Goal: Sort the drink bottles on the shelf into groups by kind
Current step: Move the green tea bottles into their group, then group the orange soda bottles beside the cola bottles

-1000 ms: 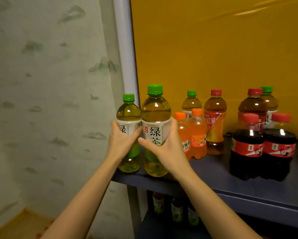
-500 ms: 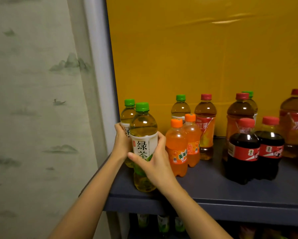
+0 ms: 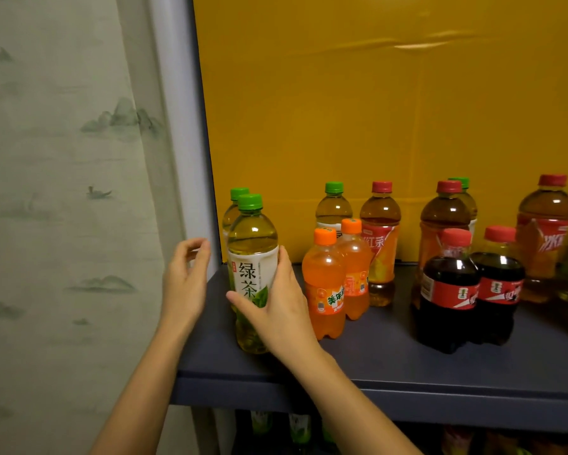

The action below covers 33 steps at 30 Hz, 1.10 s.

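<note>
Head view: the right hand (image 3: 277, 307) grips the front green tea bottle (image 3: 252, 257) at its label, standing at the left end of the shelf (image 3: 391, 366). The left hand (image 3: 185, 280) is open, beside it. The bottle looks full, so heavy, smooth and stiff; the label middle is a good hold.

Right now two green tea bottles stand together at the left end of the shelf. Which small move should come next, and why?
Probably let go of the front green tea bottle and reach for the green-capped bottle behind the orange sodas. The right hand has its grip on the front bottle, the left hand is open and free, and that bottle stands apart from its kind.
</note>
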Motion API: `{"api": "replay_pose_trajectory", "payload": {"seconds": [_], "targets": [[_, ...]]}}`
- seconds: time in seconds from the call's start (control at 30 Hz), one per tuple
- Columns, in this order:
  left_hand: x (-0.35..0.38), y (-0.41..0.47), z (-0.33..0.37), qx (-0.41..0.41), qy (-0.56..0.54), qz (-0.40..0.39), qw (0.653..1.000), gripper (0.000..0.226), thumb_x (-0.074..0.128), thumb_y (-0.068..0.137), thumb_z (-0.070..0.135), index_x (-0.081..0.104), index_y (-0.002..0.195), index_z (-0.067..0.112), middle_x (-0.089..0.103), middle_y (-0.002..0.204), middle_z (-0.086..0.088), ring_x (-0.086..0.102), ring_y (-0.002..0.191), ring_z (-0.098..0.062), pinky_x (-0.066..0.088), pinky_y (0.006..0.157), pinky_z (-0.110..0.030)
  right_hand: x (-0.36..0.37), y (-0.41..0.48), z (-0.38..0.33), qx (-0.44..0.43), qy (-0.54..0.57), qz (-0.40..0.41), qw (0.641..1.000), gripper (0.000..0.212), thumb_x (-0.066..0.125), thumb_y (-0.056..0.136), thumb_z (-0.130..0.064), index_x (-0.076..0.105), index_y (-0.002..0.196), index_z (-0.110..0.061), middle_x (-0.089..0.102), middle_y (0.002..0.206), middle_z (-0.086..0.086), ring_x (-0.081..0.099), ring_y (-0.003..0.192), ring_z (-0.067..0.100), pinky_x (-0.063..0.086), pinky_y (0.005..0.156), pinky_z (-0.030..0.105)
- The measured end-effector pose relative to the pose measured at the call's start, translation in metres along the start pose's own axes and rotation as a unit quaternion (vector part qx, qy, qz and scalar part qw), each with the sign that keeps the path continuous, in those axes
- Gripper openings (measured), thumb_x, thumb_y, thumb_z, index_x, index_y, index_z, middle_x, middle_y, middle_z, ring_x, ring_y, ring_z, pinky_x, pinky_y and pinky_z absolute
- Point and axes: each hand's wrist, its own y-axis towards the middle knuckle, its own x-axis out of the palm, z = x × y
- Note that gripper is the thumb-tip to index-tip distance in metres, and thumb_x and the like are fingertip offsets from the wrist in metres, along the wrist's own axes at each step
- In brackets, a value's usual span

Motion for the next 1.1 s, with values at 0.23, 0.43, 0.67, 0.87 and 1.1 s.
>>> {"api": "replay_pose_trajectory", "payload": {"seconds": [0.23, 0.43, 0.67, 0.87, 1.1], "targets": [[0.01, -0.069, 0.024, 0.134, 0.033, 0.019, 0.99, 0.028, 0.058, 0.086, 0.008, 0.051, 0.098, 0.033, 0.056, 0.1, 0.016, 0.056, 0.089, 0.005, 0.047, 0.074, -0.011, -0.077, -0.029, 0.002, -0.121, -0.028, 0.036, 0.992, 0.043, 0.053, 0.087, -0.035, 0.046, 0.129, -0.026, 0.046, 0.132, -0.015, 0.038, 0.126, -0.002, 0.029, 0.103, 0.01], [0.078, -0.105, 0.037, 0.151, 0.073, -0.116, 0.979, 0.069, 0.064, 0.083, 0.023, 0.017, 0.129, 0.045, 0.026, 0.132, 0.029, 0.031, 0.124, 0.008, 0.027, 0.103, -0.009, -0.117, 0.011, 0.037, -0.069, 0.02, 0.148, 0.986, 0.034, 0.053, 0.091, -0.009, 0.046, 0.118, -0.027, 0.05, 0.117, -0.01, 0.047, 0.115, 0.005, 0.04, 0.101, 0.028], [0.126, -0.098, 0.025, 0.038, 0.111, -0.066, 0.991, 0.098, 0.071, 0.077, 0.021, 0.002, 0.145, 0.012, 0.02, 0.15, -0.009, 0.025, 0.138, -0.02, 0.022, 0.105, -0.018, -0.117, 0.034, 0.058, -0.03, -0.024, 0.093, 0.995, 0.054, 0.05, 0.093, -0.013, 0.029, 0.143, -0.014, 0.037, 0.146, 0.002, 0.031, 0.134, 0.011, 0.024, 0.109, 0.022], [0.136, -0.085, 0.016, -0.042, 0.066, -0.056, 0.995, 0.085, 0.077, 0.071, 0.025, 0.024, 0.136, 0.011, 0.049, 0.129, -0.009, 0.052, 0.115, -0.026, 0.04, 0.081, -0.024, -0.11, 0.036, 0.071, -0.021, 0.004, 0.069, 0.997, 0.054, 0.053, 0.092, -0.024, 0.03, 0.141, -0.02, 0.043, 0.139, -0.001, 0.039, 0.128, 0.011, 0.034, 0.109, 0.032], [0.128, -0.083, 0.009, -0.031, 0.027, -0.069, 0.997, 0.067, 0.078, 0.069, 0.024, 0.038, 0.122, 0.013, 0.054, 0.106, 0.003, 0.054, 0.089, -0.01, 0.042, 0.057, -0.006, -0.106, 0.031, 0.073, -0.011, 0.039, 0.102, 0.994, 0.047, 0.058, 0.088, -0.037, 0.038, 0.129, -0.026, 0.043, 0.122, -0.009, 0.044, 0.107, -0.004, 0.036, 0.087, 0.007]]}}
